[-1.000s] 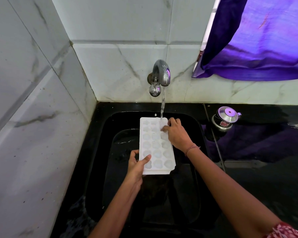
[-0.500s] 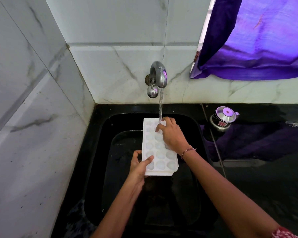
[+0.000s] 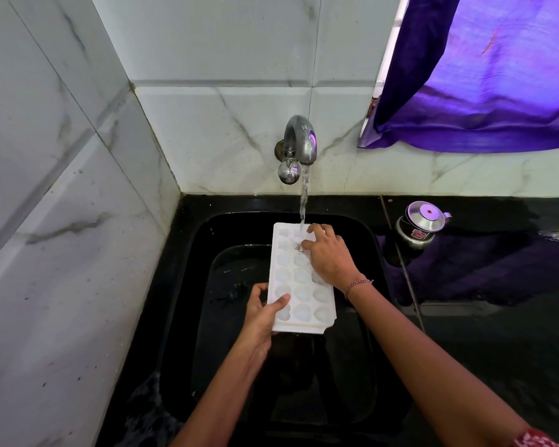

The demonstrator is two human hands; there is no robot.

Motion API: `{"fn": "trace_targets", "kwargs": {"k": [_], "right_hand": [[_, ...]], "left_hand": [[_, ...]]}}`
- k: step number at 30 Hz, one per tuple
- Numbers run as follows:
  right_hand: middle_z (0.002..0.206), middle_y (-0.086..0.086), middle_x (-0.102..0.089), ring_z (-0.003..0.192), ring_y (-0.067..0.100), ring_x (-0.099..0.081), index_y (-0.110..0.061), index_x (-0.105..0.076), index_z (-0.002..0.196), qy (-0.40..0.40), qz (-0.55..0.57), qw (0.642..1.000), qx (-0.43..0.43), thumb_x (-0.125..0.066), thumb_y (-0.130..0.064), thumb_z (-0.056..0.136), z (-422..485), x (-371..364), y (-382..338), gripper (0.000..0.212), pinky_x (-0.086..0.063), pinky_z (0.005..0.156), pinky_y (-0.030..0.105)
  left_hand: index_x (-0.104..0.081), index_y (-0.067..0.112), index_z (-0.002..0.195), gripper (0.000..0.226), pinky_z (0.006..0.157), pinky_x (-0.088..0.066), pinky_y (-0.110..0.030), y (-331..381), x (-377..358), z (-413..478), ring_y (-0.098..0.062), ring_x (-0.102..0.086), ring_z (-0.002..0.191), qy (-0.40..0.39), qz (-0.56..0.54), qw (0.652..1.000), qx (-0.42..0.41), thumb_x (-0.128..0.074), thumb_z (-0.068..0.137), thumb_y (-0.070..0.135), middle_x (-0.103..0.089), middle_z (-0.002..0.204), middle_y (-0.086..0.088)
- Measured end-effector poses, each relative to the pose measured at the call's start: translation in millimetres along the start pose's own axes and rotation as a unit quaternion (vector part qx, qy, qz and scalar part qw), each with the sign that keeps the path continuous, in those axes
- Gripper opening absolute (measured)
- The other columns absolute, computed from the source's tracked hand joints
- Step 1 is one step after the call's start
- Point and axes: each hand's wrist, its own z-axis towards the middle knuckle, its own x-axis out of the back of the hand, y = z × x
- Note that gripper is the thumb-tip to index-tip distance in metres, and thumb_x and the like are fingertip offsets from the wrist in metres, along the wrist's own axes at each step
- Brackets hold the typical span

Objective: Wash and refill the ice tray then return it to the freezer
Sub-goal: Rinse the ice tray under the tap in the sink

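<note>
We see a white ice tray (image 3: pixel 299 279) held over the black sink (image 3: pixel 188 285), with its cells facing up and its long side running away from us toward the wall. The left hand (image 3: pixel 265 314) grips the near left corner of the tray: the thumb lies on top beside the first cells and the other fingers (image 3: pixel 255 293) are curled around the left edge and go under it. The right hand (image 3: pixel 331 259) rests on the far right part of the tray, and its fingers (image 3: pixel 315 229) are bent, with the tips touching the cells in the far rows. Whether these fingers only press on the top or also pinch the right edge, we cannot tell, because the hand itself covers that edge. A thin bracelet (image 3: pixel 357 285) sits on the right wrist. The metal tap (image 3: pixel 299 140) comes out of the tiled wall (image 3: pixel 207 124) above the sink, and a stream of water (image 3: pixel 303 195) runs from it down onto the far end of the tray, just beside the right fingertips. To the right of the sink, on the dark, shiny bench (image 3: pixel 497 350), stands a small steel pot with a lid (image 3: pixel 421 225), well apart from the tray. A purple curtain (image 3: pixel 481 75) hangs in the upper right corner.
</note>
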Motion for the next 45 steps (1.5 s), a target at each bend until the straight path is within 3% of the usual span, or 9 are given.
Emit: {"fn": "trace_targets", "kwargs": {"k": [4, 8, 12, 14, 17, 21, 27, 32, 45], "right_hand": [[0.146, 0.006, -0.03, 0.136, 0.028, -0.023, -0.027, -0.053, 0.132, -0.01, -0.004, 1.0, 0.003, -0.054, -0.013, 0.088, -1.2, 0.5, -8.5, 0.045, -0.035, 0.103, 0.04], [0.145, 0.005, -0.032, 0.135, 0.027, -0.025, -0.025, -0.055, 0.129, -0.009, -0.01, 1.0, -0.003, -0.042, -0.016, 0.095, -1.4, 0.6, -9.5, 0.038, -0.034, 0.104, 0.04], [0.146, 0.006, -0.03, 0.136, 0.028, -0.024, -0.027, -0.052, 0.133, -0.029, -0.014, 0.999, 0.007, -0.054, -0.015, 0.089, -2.3, -0.1, -10.8, 0.046, -0.035, 0.103, 0.04], [0.145, 0.006, -0.031, 0.135, 0.027, -0.025, -0.024, -0.052, 0.132, -0.032, -0.013, 0.999, 0.006, -0.05, -0.014, 0.09, -3.3, 0.0, -10.2, 0.043, -0.035, 0.103, 0.04], [0.141, 0.005, -0.037, 0.131, 0.025, -0.031, -0.018, -0.052, 0.128, 0.001, 0.006, 1.0, -0.009, -0.038, -0.012, 0.094, -2.5, 0.6, -10.4, 0.037, -0.037, 0.101, 0.038], [0.137, 0.004, -0.04, 0.128, 0.024, -0.034, -0.023, -0.049, 0.126, 0.042, 0.04, 0.998, 0.008, -0.039, -0.005, 0.092, -0.9, 2.1, -13.3, 0.04, -0.038, 0.097, 0.035], [0.143, 0.008, -0.036, 0.135, 0.027, -0.027, -0.03, -0.054, 0.127, 0.01, 0.017, 0.999, 0.028, -0.042, -0.01, 0.094, -0.8, -0.6, -15.9, 0.04, -0.033, 0.105, 0.04], [0.148, 0.011, -0.03, 0.138, 0.03, -0.022, -0.033, -0.046, 0.137, -0.023, 0.008, 0.999, 0.034, -0.048, -0.018, 0.095, -0.6, -2.1, -13.0, 0.044, -0.03, 0.108, 0.043], [0.146, 0.008, -0.033, 0.135, 0.026, -0.026, -0.026, -0.058, 0.127, 0.002, 0.007, 0.999, 0.037, -0.048, -0.015, 0.095, -3.8, 3.5, -12.6, 0.035, -0.031, 0.107, 0.039]], "left_hand": [[-0.049, 0.017, 0.093, 0.028, 0.062, -0.055, -0.036, 0.4, 5.7, -2.4, -0.028, -0.066, 0.08, -0.002, -0.008, 1.0, -0.005, -0.067, 0.081, 0.001, -0.067, 0.098, -0.013], [-0.049, 0.017, 0.095, 0.028, 0.061, -0.054, -0.036, -0.7, 8.9, -2.4, -0.03, -0.066, 0.082, -0.001, -0.001, 1.0, -0.002, -0.068, 0.08, 0.002, -0.067, 0.099, -0.013], [-0.049, 0.018, 0.095, 0.028, 0.061, -0.055, -0.035, -0.9, 7.6, -2.5, -0.027, -0.066, 0.08, 0.001, 0.002, 1.0, 0.002, -0.068, 0.081, 0.003, -0.068, 0.098, -0.011], [-0.048, 0.017, 0.096, 0.029, 0.06, -0.055, -0.035, -0.1, 7.4, -2.2, -0.028, -0.066, 0.081, 0.0, 0.001, 1.0, 0.005, -0.068, 0.081, 0.003, -0.068, 0.099, -0.012], [-0.049, 0.015, 0.1, 0.03, 0.061, -0.055, -0.036, -1.3, 8.1, -2.8, -0.03, -0.066, 0.085, -0.003, 0.006, 1.0, 0.01, -0.069, 0.08, 0.003, -0.067, 0.102, -0.014], [-0.049, 0.015, 0.098, 0.03, 0.058, -0.054, -0.034, -2.0, 6.9, -3.8, -0.028, -0.067, 0.081, -0.003, 0.003, 1.0, 0.012, -0.069, 0.08, 0.003, -0.068, 0.101, -0.014], [-0.048, 0.012, 0.103, 0.032, 0.054, -0.053, -0.032, -0.7, 3.8, -6.5, -0.028, -0.066, 0.079, -0.008, 0.009, 1.0, 0.021, -0.069, 0.08, 0.003, -0.068, 0.099, -0.014], [-0.049, 0.013, 0.101, 0.03, 0.049, -0.053, -0.03, -0.8, 0.0, -8.3, -0.026, -0.067, 0.075, -0.017, 0.012, 1.0, 0.019, -0.069, 0.08, 0.003, -0.068, 0.094, -0.012], [-0.05, 0.012, 0.099, 0.029, 0.049, -0.054, -0.03, -3.3, 1.2, -13.7, -0.023, -0.068, 0.07, -0.045, 0.02, 0.999, 0.024, -0.069, 0.079, 0.002, -0.069, 0.089, -0.01]]}}
